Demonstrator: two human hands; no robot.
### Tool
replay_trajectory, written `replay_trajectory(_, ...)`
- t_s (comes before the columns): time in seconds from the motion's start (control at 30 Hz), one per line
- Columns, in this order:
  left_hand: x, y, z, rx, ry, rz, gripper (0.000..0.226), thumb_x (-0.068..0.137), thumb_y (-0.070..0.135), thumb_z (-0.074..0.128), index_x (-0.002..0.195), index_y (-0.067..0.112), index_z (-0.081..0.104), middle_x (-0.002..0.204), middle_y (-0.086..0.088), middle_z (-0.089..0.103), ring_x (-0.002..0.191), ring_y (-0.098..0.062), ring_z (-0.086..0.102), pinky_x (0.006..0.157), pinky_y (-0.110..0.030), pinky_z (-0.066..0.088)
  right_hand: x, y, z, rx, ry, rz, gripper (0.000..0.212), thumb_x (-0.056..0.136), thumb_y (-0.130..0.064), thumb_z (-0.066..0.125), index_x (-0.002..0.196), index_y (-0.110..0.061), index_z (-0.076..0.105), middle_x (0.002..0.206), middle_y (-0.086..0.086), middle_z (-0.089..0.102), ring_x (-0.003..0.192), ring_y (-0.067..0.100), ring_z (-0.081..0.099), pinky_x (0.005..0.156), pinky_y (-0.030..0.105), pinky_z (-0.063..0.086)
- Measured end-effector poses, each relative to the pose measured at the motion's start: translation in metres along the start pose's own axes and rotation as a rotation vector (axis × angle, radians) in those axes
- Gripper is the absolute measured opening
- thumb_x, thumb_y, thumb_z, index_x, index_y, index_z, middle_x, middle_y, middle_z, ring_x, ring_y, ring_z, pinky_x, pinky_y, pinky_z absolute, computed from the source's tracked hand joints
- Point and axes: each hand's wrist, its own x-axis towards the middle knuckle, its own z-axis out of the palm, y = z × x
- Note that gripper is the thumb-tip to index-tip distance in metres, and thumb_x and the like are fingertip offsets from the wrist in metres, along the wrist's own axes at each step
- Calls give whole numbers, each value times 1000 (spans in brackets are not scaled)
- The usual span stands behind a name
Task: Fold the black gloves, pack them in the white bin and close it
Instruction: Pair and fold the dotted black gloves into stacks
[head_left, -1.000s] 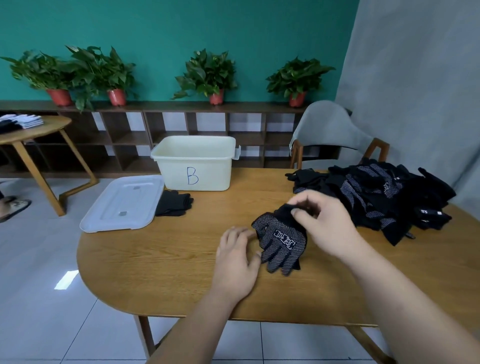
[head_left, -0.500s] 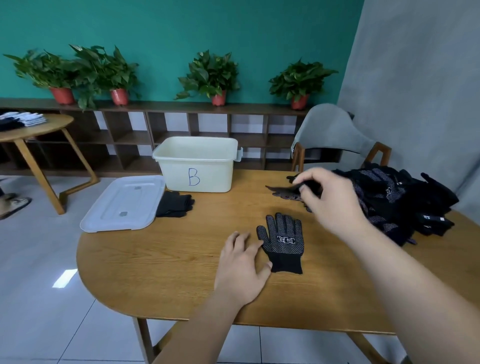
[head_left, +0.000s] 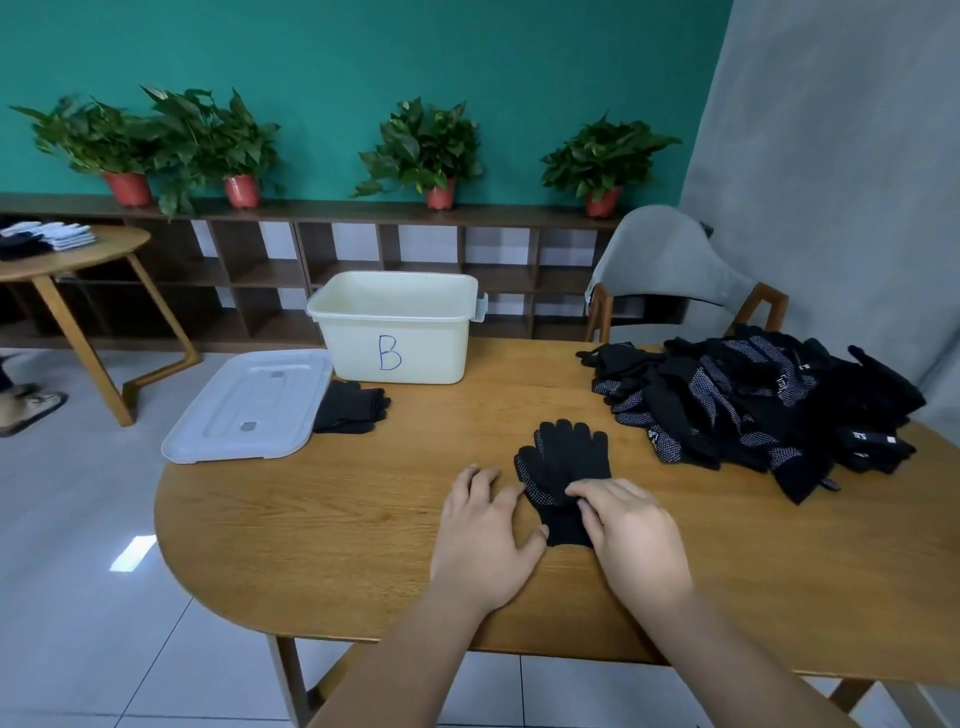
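Two black gloves (head_left: 563, 460) lie stacked flat on the wooden table (head_left: 363, 519), fingers pointing away from me. My right hand (head_left: 628, 530) presses on their cuff end, fingers on the fabric. Beside them on the left, my left hand (head_left: 485, 530) rests flat on the table, its fingertips touching the gloves' edge. A big pile of black dotted gloves (head_left: 753, 405) covers the table's right side. At the back stands the white bin (head_left: 397, 325), marked "B" and uncovered. Its white lid (head_left: 249, 405) lies at the table's left edge, with a folded black pair (head_left: 353, 408) next to it.
A grey chair (head_left: 670, 270) stands behind the table at the right. At the left is a small round table (head_left: 78, 254) with stacked gloves. A low shelf (head_left: 363, 260) with potted plants lines the back wall. Someone's foot (head_left: 31, 408) shows at the far left.
My right hand fetched a second glove from the pile and laid it on the first one. It now presses on the cuffs. My left hand stayed beside the glove.
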Motion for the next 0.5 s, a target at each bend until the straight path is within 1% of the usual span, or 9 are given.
replay_trajectory(0.13,1,0,-1,5,-3,-3,69,95,72,41,154,36,47,165,4,32,158,-21,7,128,-43,20,-16,0,5,2,-64,-8,32,82,-3,84,105,-25,78,100,-14,75,99,8,70,74,29,61)
replay_trajectory(0.27,1,1,-1,11,-8,-6,70,95,72,42,155,35,47,165,4,32,158,-21,7,127,-41,19,-18,-1,3,24,-67,-28,31,83,-3,83,105,-24,78,103,-14,75,107,6,69,78,25,61)
replay_trajectory(0.4,0,1,-2,17,-6,-5,71,95,73,41,155,35,47,165,5,32,157,-20,8,127,-40,19,-21,-5,2,29,-93,-54,34,78,0,87,100,-24,78,99,-14,75,104,5,69,74,22,60)
replay_trajectory(0.5,0,1,-2,13,-10,-3,72,95,73,40,155,35,47,165,5,32,157,-20,8,128,-41,20,-21,-4,2,32,-130,-38,34,78,1,85,99,-25,76,99,-15,74,102,5,69,73,23,60)
